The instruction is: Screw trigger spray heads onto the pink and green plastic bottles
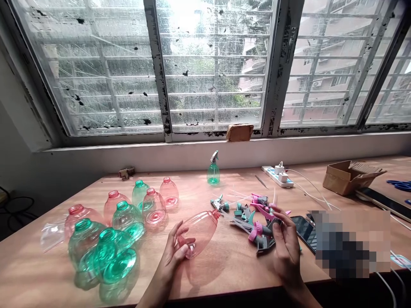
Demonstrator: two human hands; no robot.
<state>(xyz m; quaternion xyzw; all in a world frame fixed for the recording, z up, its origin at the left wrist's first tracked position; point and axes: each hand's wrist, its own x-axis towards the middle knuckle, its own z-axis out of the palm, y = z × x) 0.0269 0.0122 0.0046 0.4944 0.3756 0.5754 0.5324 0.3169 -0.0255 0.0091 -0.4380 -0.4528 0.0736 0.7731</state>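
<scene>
My left hand (175,252) is closed round the base of a clear pink spray bottle (201,231), which is tilted with its open neck up and to the right. My right hand (285,248) is closed on a grey and pink trigger spray head (272,222), partly hidden by the fingers. Under and beside it lies a heap of loose spray heads (245,214), pink, teal and grey, with thin white tubes. On the left stand several open bottles, among them a green bottle (114,256) and a pink bottle (154,207).
A green bottle with its sprayer fitted (213,173) stands at the back. Behind on the right are a power strip (278,176) with chargers and cables and a cardboard box (345,179). A phone (303,233) lies right of my right hand. Clear plastic (53,235) lies far left.
</scene>
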